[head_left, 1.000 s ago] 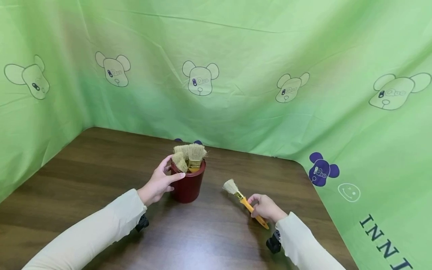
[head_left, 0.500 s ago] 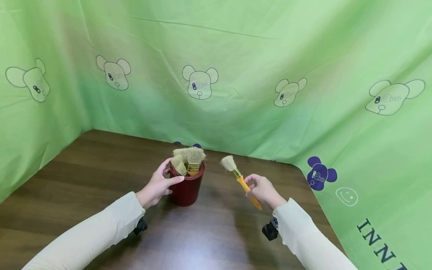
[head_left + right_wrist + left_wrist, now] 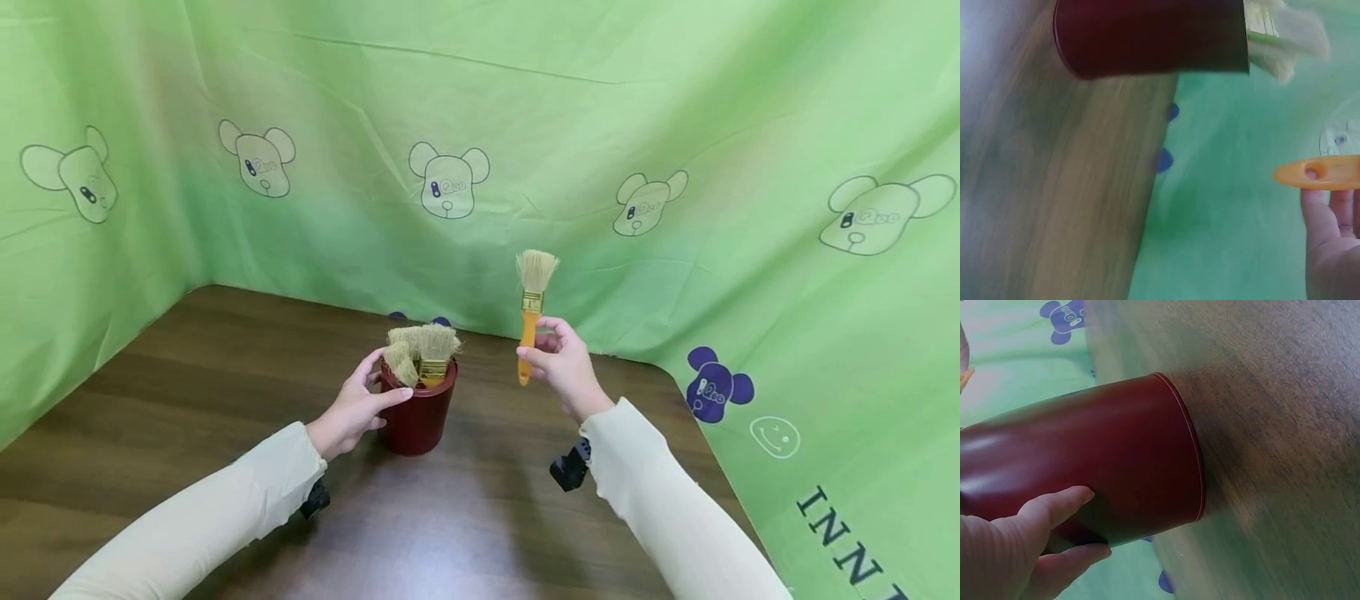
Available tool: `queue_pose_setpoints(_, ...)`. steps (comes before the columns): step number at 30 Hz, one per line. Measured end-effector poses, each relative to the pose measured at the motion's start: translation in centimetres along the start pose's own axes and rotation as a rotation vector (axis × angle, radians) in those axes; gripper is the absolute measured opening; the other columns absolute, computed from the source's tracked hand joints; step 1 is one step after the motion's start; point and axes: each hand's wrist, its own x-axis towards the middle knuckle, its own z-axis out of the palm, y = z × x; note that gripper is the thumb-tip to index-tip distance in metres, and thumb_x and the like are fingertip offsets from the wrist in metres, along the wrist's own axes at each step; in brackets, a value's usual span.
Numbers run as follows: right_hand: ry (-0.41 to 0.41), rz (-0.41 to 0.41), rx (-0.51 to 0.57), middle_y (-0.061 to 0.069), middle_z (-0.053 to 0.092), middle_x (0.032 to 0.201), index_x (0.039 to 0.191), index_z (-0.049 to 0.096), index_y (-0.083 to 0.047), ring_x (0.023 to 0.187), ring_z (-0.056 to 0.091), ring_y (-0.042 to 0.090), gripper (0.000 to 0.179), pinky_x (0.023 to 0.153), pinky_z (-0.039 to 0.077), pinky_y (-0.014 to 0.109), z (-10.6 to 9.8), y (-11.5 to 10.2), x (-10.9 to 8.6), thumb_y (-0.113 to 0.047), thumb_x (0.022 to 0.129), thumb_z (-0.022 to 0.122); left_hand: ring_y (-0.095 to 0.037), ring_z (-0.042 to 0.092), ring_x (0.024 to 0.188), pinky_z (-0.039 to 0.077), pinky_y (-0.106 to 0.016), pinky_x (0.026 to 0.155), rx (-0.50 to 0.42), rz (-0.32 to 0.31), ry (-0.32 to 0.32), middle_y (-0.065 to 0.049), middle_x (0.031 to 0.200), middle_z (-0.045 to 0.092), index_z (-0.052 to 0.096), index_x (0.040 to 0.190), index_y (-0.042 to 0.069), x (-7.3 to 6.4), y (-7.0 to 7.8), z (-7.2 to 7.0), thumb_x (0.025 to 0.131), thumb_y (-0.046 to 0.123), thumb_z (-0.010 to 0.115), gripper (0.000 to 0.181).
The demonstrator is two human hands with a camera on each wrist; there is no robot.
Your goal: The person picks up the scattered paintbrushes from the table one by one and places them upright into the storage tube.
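Note:
A dark red round holder (image 3: 420, 421) stands upright on the table with several paintbrushes (image 3: 435, 343) in it, bristles up. My left hand (image 3: 356, 412) grips the holder at its left side, thumb over the near rim. In the left wrist view fingers (image 3: 1060, 506) lie along the holder's wall (image 3: 1122, 444). My right hand (image 3: 566, 362) pinches a paintbrush (image 3: 529, 325) by its orange handle, held upright in the air right of the holder, bristles on top. The right wrist view shows the handle's end with its hole (image 3: 1297, 174); the bristles are out of that view.
The brown wooden table (image 3: 247, 367) has rounded far corners. A green cloth (image 3: 345, 233) printed with bear heads hangs behind it and along both sides. Black wrist cameras (image 3: 572, 465) sit under the sleeves.
My right hand has lifted the paintbrush off the table, moved it up and slightly left, and turned it from slanting to upright. My left hand stays on the holder.

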Motion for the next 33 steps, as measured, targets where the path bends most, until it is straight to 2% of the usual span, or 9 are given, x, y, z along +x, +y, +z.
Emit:
queue_pose_setpoints(3,0.013,-0.028,0.057,0.007,0.055,0.095,0.122,0.044,0.001,0.081,0.057,0.012,0.04,0.07,0.054,0.029,1.8,-0.2,0.3,0.011,0.086,0.06,-0.045,0.032,0.133,0.029,-0.068,0.097,0.002,-0.005,-0.003,-0.024,0.15,0.02,0.017,0.153,0.02,-0.1,0.0,-0.1,0.09,0.007,0.063,0.079)
queue_pose_setpoints(6,-0.018,-0.054,0.104,0.008,0.055,0.094,0.121,0.045,0.002,0.079,0.058,0.013,0.041,0.07,0.055,0.031,3.9,-0.6,0.7,0.013,0.085,0.06,-0.046,0.032,0.132,0.029,-0.068,0.097,0.003,-0.002,0.005,-0.024,0.151,0.019,0.016,0.153,0.02,-0.4,0.2,-0.2,0.091,0.006,0.063,0.079)
queue_pose_setpoints(10,-0.067,-0.094,0.153,0.005,0.057,0.09,0.118,0.047,0.002,0.075,0.057,0.012,0.039,0.064,0.054,0.028,6.7,-0.8,1.0,0.013,0.083,0.061,-0.046,0.034,0.131,0.03,-0.067,0.097,-0.016,-0.006,0.01,-0.024,0.151,0.018,0.015,0.154,0.02,-0.8,0.3,-0.3,0.09,0.006,0.063,0.08)
queue_pose_setpoints(15,-0.115,-0.077,0.195,0.004,0.057,0.088,0.117,0.048,0.001,0.073,0.056,0.01,0.036,0.06,0.049,0.024,8.9,-0.5,0.8,0.011,0.085,0.061,-0.046,0.037,0.129,0.033,-0.065,0.097,-0.035,-0.035,0.002,-0.024,0.151,0.018,0.015,0.153,0.02,-1.0,0.1,0.1,0.09,0.007,0.064,0.081)
queue_pose_setpoints(19,-0.133,-0.081,0.184,0.004,0.057,0.09,0.115,0.048,0.0,0.075,0.056,0.011,0.032,0.062,0.05,0.027,9.7,-0.7,0.9,0.006,0.087,0.062,-0.046,0.037,0.129,0.034,-0.065,0.096,-0.035,-0.02,0.003,-0.024,0.15,0.02,0.017,0.153,0.019,-1.0,0.2,0.4,0.089,0.007,0.064,0.08)
queue_pose_setpoints(23,-0.129,-0.093,0.167,0.003,0.053,0.088,0.107,0.046,-0.003,0.076,0.054,0.011,0.024,0.062,0.049,0.028,10.2,-0.7,1.1,0.006,0.089,0.06,-0.046,0.038,0.128,0.034,-0.065,0.095,-0.031,-0.009,0.012,-0.024,0.149,0.022,0.019,0.153,0.019,-0.8,0.1,0.4,0.089,0.006,0.064,0.079)
queue_pose_setpoints(29,-0.122,-0.104,0.12,0.002,0.051,0.086,0.102,0.044,-0.004,0.075,0.049,0.011,0.022,0.06,0.045,0.026,10.3,-0.1,1.1,0.006,0.09,0.059,-0.046,0.04,0.126,0.033,-0.065,0.095,-0.03,-0.012,0.0,-0.024,0.149,0.022,0.018,0.153,0.018,-0.8,0.0,0.5,0.089,0.006,0.064,0.079)
queue_pose_setpoints(33,-0.114,-0.114,0.121,0.002,0.053,0.085,0.102,0.045,-0.003,0.075,0.051,0.011,0.021,0.061,0.046,0.025,10.3,0.4,1.1,0.005,0.09,0.06,-0.047,0.039,0.127,0.033,-0.066,0.095,-0.028,-0.003,0.004,-0.025,0.149,0.021,0.017,0.153,0.017,-0.9,0.1,0.4,0.089,0.005,0.064,0.08)
